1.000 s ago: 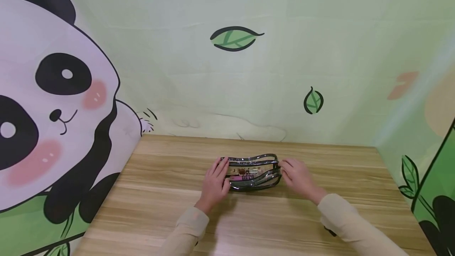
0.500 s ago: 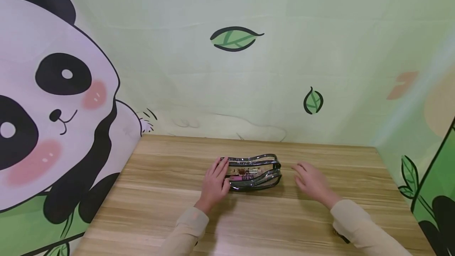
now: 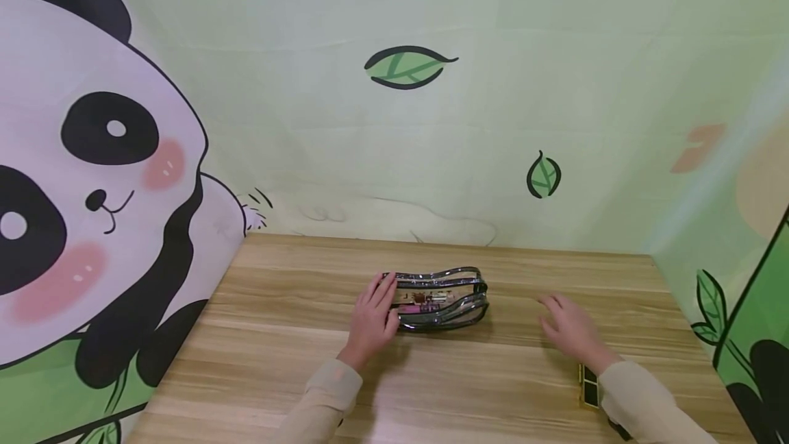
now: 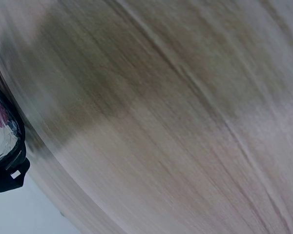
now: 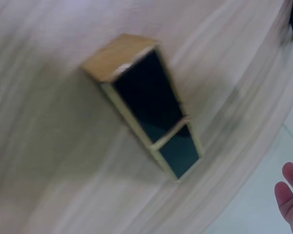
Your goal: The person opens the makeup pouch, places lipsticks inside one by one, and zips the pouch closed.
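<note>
A transparent pouch (image 3: 440, 299) with shiny black trim lies on the table, small pink and brown items showing inside. My left hand (image 3: 371, 317) holds its left end, fingers over the top and thumb along the near side. Only a black-edged corner of the pouch (image 4: 20, 141) enters the left wrist view. To the right, my right hand (image 3: 573, 327) is apart from the pouch, holding nothing, its fingers loosely bent. Below that wrist, a gold-edged box (image 3: 590, 387) is partly covered by the sleeve. The right wrist view shows the box (image 5: 154, 102) with two dark panels, slightly blurred.
The wood-grain table (image 3: 296, 273) ends at a pale green backdrop (image 3: 308, 122) printed with leaves. A large panda (image 3: 123, 190) is printed at the left.
My right hand has let go of the pouch's right end and moved right and toward me. The gold-edged box has come into sight beside the sleeve. My left hand has stayed put.
</note>
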Tool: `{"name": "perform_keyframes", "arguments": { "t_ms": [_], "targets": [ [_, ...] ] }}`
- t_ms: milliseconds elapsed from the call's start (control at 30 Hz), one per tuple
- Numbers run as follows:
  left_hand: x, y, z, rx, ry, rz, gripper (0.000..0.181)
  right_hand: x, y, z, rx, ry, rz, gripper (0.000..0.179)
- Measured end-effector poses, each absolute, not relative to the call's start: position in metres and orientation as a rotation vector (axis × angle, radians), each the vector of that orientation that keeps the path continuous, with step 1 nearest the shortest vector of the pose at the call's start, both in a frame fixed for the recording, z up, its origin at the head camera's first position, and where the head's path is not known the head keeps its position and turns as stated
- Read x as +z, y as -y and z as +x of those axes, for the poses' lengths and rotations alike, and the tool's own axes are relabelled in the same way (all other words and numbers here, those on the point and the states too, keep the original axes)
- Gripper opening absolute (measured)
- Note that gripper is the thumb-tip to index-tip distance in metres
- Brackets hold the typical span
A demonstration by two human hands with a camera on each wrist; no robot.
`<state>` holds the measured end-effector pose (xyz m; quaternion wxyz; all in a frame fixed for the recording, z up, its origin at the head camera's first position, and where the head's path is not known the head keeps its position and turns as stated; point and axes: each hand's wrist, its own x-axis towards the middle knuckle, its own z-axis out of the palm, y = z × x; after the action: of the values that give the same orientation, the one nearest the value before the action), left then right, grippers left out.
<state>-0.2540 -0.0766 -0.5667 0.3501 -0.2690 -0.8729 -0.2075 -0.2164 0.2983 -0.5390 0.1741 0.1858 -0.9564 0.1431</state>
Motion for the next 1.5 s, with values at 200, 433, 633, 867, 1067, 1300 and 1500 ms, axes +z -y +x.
{"name": "perform_keyframes", "arguments": {
  "t_ms": [200, 433, 633, 867, 1067, 1300, 1500],
  "targets": [
    [-0.567, 0.076, -0.254, -0.527, 2.267, -0.695, 0.05, -0.544, -0.314, -0.206, 0.429, 2.794, 0.452, 0.035],
    [-0.567, 0.076, -0.253, -0.53, 2.261, -0.696, 0.05, -0.553, -0.327, -0.196, 0.429, 2.847, 0.399, 0.033],
    [-0.567, 0.076, -0.253, -0.519, 2.26, -0.7, 0.051, -0.557, -0.334, -0.187, 0.425, 2.854, 0.412, 0.03],
    [-0.566, 0.076, -0.252, -0.507, 2.29, -0.694, 0.051, -0.568, -0.343, -0.181, 0.39, 2.77, 0.494, 0.025],
    [-0.564, 0.076, -0.25, -0.519, 2.295, -0.693, 0.051, -0.568, -0.349, -0.172, 0.435, 2.955, 0.44, 0.041],
    [-0.563, 0.076, -0.251, -0.54, 2.289, -0.694, 0.05, -0.566, -0.352, -0.165, 0.437, 3.018, 0.463, 0.048],
    [-0.565, 0.077, -0.251, -0.553, 2.306, -0.69, 0.05, -0.566, -0.355, -0.163, 0.399, 3.031, 0.496, 0.047]
  ]
}}
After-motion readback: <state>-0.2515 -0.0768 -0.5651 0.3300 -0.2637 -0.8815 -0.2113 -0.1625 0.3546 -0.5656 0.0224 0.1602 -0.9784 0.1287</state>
